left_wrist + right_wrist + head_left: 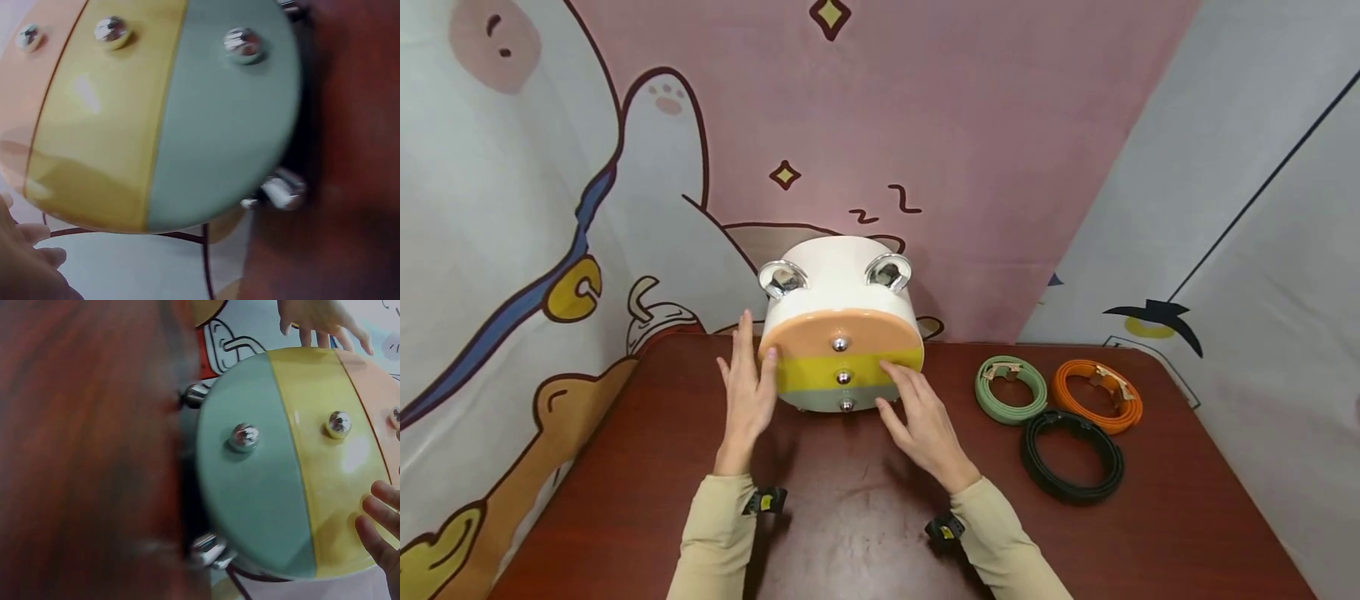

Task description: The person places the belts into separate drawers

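Note:
A small rounded chest of drawers (838, 283) with a white body stands at the back of the table. Its front has a peach, a yellow (103, 125) and a green (250, 487) drawer, each with a round silver knob, and two silver ring-shaped pieces rise from the top. My left hand (750, 396) is beside the chest's left edge, fingers extended upward. My right hand (925, 425) is before the lower right of the front, fingers spread and slightly bent; whether its fingertips touch the front I cannot tell. Neither hand holds anything.
To the right on the dark red table (850, 517) lie three coiled belts: a green one (992, 408), an orange one (1123, 417) and a black one (1037, 467). A cartoon-printed cloth (970, 167) hangs right behind the table.

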{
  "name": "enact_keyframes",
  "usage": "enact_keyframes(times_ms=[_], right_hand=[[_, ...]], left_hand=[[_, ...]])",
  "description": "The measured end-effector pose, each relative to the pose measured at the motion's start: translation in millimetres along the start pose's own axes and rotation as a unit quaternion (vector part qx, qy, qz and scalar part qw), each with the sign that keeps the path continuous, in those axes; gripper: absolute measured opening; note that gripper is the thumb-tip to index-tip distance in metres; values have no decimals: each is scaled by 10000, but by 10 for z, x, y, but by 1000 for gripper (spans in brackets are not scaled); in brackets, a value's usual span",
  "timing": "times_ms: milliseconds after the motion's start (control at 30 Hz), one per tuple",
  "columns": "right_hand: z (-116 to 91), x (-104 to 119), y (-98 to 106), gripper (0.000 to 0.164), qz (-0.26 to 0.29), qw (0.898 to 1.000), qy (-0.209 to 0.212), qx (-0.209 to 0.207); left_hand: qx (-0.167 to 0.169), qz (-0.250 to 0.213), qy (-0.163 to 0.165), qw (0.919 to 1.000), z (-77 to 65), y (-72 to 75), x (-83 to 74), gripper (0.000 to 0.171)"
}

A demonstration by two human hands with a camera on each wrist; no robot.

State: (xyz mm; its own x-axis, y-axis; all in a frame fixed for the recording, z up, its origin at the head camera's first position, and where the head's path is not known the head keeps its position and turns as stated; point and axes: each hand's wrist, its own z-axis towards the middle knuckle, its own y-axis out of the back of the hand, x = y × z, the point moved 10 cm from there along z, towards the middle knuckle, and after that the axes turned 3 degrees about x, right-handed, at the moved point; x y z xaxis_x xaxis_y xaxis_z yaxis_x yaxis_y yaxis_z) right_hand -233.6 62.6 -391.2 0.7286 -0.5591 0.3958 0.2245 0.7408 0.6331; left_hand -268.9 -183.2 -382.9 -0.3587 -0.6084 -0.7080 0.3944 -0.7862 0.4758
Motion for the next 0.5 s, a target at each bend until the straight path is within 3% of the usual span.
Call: enact_keyframes(times_ms=[167,500], right_hand=[[157,46,34,51,238,9995,53,-207],[433,222,54,48,316,9983,323,-365]], left_hand=[[-53,-153,-177,9997,141,103,-118,61],[64,-218,-674,9975,509,124,-419,66]])
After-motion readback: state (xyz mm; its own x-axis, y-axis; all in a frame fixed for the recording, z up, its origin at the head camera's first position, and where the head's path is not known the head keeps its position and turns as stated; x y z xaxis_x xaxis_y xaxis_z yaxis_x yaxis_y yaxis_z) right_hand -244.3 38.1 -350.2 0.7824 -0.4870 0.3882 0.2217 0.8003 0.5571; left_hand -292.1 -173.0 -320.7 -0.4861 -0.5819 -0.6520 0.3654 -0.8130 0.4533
